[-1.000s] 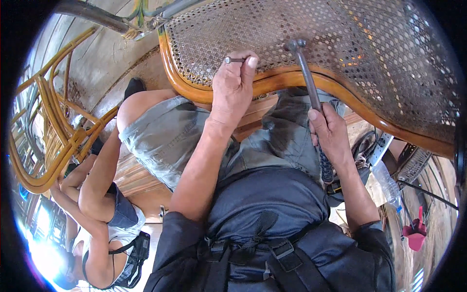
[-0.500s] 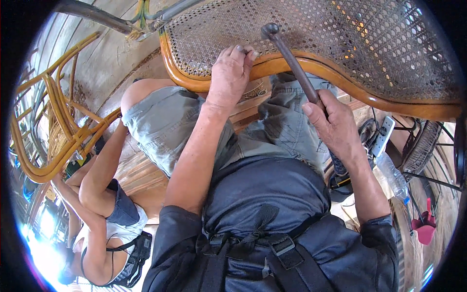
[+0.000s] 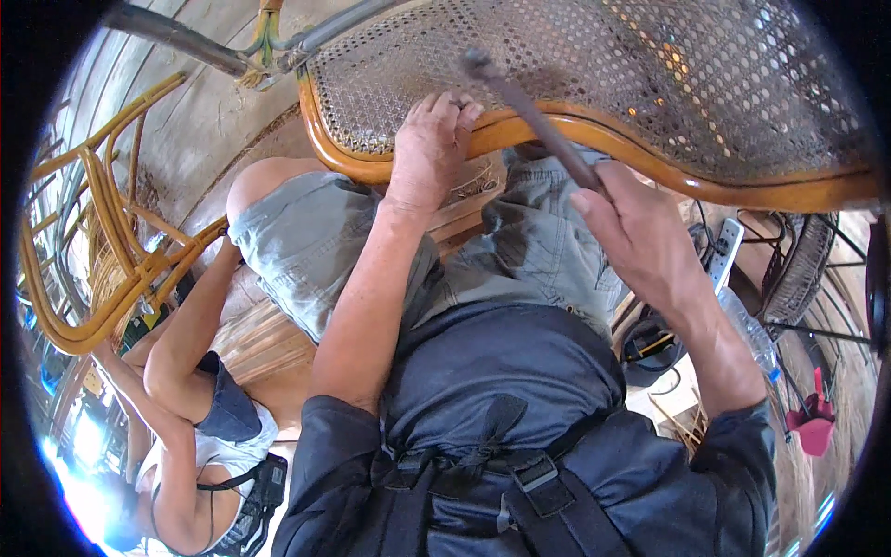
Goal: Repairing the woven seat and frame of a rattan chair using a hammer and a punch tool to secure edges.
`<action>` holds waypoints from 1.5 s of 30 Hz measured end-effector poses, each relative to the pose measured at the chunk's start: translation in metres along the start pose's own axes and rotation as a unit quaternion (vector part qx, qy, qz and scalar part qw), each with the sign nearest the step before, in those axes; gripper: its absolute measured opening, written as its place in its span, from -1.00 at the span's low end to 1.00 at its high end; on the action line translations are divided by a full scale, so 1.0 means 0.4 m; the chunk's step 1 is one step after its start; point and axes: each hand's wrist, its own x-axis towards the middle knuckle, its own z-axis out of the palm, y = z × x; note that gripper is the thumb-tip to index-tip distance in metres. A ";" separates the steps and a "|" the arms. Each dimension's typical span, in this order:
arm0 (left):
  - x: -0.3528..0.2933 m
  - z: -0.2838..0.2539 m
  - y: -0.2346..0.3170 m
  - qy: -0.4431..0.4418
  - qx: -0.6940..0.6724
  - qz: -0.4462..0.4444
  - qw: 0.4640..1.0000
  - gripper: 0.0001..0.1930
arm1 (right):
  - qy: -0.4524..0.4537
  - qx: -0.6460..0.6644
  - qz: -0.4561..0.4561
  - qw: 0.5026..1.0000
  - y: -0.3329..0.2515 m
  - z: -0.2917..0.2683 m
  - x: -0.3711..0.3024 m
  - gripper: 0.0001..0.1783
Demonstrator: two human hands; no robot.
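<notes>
A curved orange-brown rattan frame [image 3: 650, 160] with a woven cane panel [image 3: 566, 56] lies across my lap. My left hand [image 3: 429, 148] is closed at the near rim of this frame. Its thumb and fingertips are pinched together over the edge of the weave; whatever is between them, if anything, is too small to make out. In my right hand [image 3: 640, 237] is a dark hammer [image 3: 543, 125], gripped by the lower handle. The hammer's head hangs above the cane, a little beyond and to the right of my left fingertips, apart from the panel.
On the left, a person [image 3: 200, 418] sits beside an orange rattan frame [image 3: 102, 241]. A grey pole [image 3: 186, 39] crosses at the upper left. To my right are a white power strip [image 3: 725, 251], a clear plastic bottle [image 3: 747, 330], a tyre-like ring [image 3: 800, 269] and a pink object [image 3: 814, 429].
My right hand and the hammer have shifted slightly, with the hammer's head now further left and blurred. The left hand keeps its place at the rim.
</notes>
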 end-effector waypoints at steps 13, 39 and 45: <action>0.009 0.005 0.010 0.055 -0.074 -0.012 0.996 -0.82 | 0.045 0.046 -0.001 0.998 -0.007 -0.013 -0.012 -0.62; 0.016 0.013 0.009 0.063 -0.191 -0.099 0.975 -0.77 | 0.052 0.106 0.042 0.992 -0.005 -0.037 -0.009 -0.61; 0.036 0.022 0.016 0.043 -0.078 -0.031 0.996 -0.72 | 0.034 0.110 0.051 0.992 0.009 -0.029 -0.003 -0.60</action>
